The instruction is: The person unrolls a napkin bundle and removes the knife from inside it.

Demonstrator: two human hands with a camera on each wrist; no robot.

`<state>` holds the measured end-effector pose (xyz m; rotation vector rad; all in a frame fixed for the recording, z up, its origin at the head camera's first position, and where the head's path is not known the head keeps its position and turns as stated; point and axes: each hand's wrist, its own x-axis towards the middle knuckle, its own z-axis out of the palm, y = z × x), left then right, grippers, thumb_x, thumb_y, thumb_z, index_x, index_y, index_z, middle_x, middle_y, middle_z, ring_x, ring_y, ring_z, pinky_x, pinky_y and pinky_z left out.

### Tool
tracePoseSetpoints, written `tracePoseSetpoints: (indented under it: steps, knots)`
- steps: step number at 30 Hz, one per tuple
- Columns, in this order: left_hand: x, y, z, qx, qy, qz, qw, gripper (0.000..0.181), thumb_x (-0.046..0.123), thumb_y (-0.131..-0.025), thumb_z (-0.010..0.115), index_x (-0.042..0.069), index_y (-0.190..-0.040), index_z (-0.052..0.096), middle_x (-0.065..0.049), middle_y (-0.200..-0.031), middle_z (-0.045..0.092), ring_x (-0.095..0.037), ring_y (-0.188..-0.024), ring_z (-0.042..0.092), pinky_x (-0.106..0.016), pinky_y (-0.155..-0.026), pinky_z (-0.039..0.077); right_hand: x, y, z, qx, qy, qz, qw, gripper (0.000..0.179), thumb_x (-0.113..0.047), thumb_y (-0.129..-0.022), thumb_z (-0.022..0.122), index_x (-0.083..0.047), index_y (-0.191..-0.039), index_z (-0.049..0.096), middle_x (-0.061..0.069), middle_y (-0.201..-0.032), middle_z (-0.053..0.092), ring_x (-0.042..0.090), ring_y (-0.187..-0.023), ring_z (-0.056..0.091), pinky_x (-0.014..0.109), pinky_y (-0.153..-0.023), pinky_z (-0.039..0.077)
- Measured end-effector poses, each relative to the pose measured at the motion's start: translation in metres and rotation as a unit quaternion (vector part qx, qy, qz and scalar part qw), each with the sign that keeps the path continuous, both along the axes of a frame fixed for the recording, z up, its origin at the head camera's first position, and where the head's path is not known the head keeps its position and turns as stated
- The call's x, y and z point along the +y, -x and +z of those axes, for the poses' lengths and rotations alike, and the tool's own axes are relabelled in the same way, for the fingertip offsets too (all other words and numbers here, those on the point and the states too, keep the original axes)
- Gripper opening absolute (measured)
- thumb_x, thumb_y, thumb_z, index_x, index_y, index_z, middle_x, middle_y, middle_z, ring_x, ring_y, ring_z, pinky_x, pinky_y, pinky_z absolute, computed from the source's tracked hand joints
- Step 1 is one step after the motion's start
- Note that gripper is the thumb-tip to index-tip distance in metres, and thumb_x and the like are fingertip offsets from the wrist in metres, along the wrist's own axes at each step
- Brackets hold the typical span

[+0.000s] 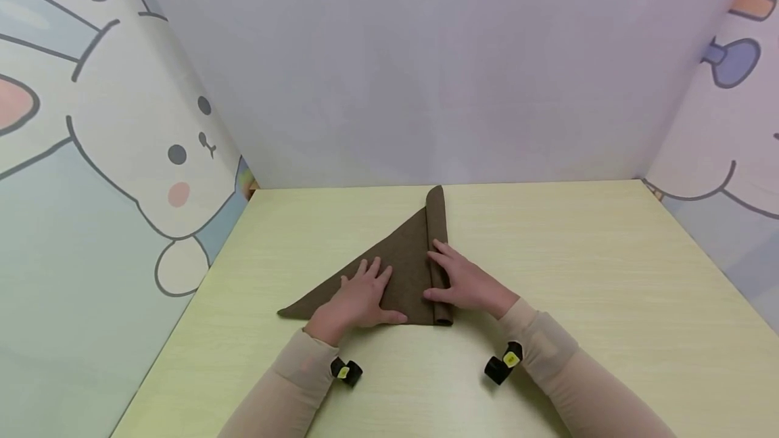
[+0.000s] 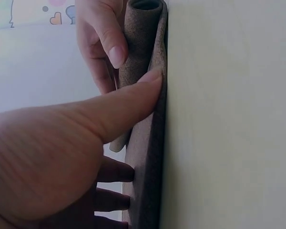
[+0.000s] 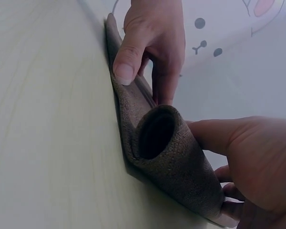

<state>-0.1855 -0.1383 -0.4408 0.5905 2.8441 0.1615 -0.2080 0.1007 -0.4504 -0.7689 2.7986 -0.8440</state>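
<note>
On the table lies a brown cloth (image 1: 402,269), a flat triangle whose right edge is wound into an upright roll (image 1: 437,222). My left hand (image 1: 359,299) rests on the flat part with its fingers spread; its thumb (image 2: 133,93) lies by the near edge in the left wrist view. Over the roll lies my right hand (image 1: 468,282), thumb and fingertips touching it along its length. The roll's hollow end (image 3: 157,133) faces the right wrist camera, with the right thumb (image 3: 212,133) against its side. The palm hides part of the roll.
The pale wooden table (image 1: 578,255) extends around the cloth on both sides. Behind it stands a plain light backdrop (image 1: 395,73). Cartoon-printed panels (image 1: 122,174) flank the table. Each wrist carries a small black camera (image 1: 347,372).
</note>
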Motion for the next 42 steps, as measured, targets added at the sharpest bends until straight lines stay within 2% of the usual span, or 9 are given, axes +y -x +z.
tracePoseSetpoints:
  steps: [14, 31, 42]
  knots:
    - [-0.003, 0.003, 0.001, -0.003, 0.01, 0.002, 0.9999, 0.101, 0.073, -0.07, 0.054, 0.014, -0.146, 0.025, -0.014, -0.15, 0.013, -0.037, -0.135, 0.009, -0.065, -0.093, 0.026, 0.006, -0.001, 0.006, -0.016, -0.012, -0.001, 0.9998, 0.082, -0.05, -0.08, 0.064, -0.008, -0.143, 0.031, 0.006, -0.151, 0.012, 0.025, -0.134, 0.021, 0.043, -0.101, 0.03]
    - [-0.008, 0.004, 0.003, -0.008, -0.006, 0.019, 0.9998, 0.101, 0.07, -0.068, 0.06, 0.012, -0.145, 0.028, -0.017, -0.149, 0.014, -0.036, -0.136, 0.008, -0.065, -0.092, 0.026, 0.011, 0.001, 0.009, -0.024, -0.009, 0.005, 0.9997, 0.081, -0.045, -0.081, 0.066, -0.008, -0.144, 0.029, 0.007, -0.151, 0.013, 0.026, -0.134, 0.021, 0.043, -0.1, 0.031]
    - [-0.009, 0.003, 0.009, -0.019, -0.004, 0.027, 0.9994, 0.101, 0.067, -0.068, 0.063, 0.011, -0.145, 0.028, -0.018, -0.149, 0.014, -0.036, -0.135, 0.01, -0.064, -0.093, 0.027, 0.013, 0.001, 0.011, -0.025, -0.007, 0.008, 0.9996, 0.082, -0.044, -0.081, 0.066, -0.007, -0.143, 0.029, 0.01, -0.15, 0.015, 0.027, -0.133, 0.023, 0.043, -0.1, 0.031]
